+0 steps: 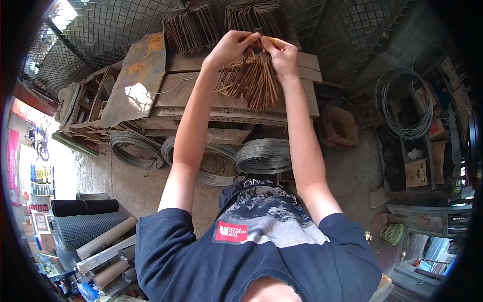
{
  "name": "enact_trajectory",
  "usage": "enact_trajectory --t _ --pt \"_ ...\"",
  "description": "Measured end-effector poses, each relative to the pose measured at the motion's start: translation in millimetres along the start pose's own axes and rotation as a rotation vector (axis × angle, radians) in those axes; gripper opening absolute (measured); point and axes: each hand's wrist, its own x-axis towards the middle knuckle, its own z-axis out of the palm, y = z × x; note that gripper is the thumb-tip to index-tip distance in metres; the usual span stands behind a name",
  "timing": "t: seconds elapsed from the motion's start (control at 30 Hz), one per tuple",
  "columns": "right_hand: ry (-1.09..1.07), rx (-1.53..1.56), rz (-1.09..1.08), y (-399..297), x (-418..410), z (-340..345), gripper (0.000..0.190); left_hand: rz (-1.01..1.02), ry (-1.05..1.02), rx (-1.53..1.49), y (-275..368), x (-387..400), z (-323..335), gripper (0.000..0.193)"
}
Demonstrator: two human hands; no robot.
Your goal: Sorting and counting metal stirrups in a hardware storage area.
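Observation:
A bundle of rusty steel rods [260, 85], some bent like rebar stirrups, fans out on a wooden bench [181, 90]. My left hand [234, 47] is raised at the bundle's upper left, thumb and fingertips pinched together. Opposite it, my right hand [281, 54] pinches in the same way, and the fingertips of both hands nearly meet. Between them shows a thin dark strand [258, 46], perhaps tie wire, above the rods; the fingers hide most of it. Behind my hands stand two more bundles of bent stirrups, one at left [190, 28] and one at right [254, 17].
A stained sheet [145, 75] drapes over the bench's left part. Coils of steel wire [264, 154] lie beneath its front edge. A cardboard box [339, 126] sits at right, near a hanging wire coil [405, 105]. Mesh rolls [88, 230] lie at lower left; wire-mesh fencing [113, 34] rises behind.

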Motion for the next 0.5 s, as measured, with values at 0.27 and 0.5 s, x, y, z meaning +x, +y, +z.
enact_trajectory --t 0.27,0.5 --pt "-0.042 0.076 0.227 16 37 -2 0.022 -0.199 -0.038 -0.299 -28 37 -11 0.036" --pt "-0.16 -0.066 0.304 19 93 4 0.025 -0.4 -0.032 -0.505 -48 79 -30 0.034"
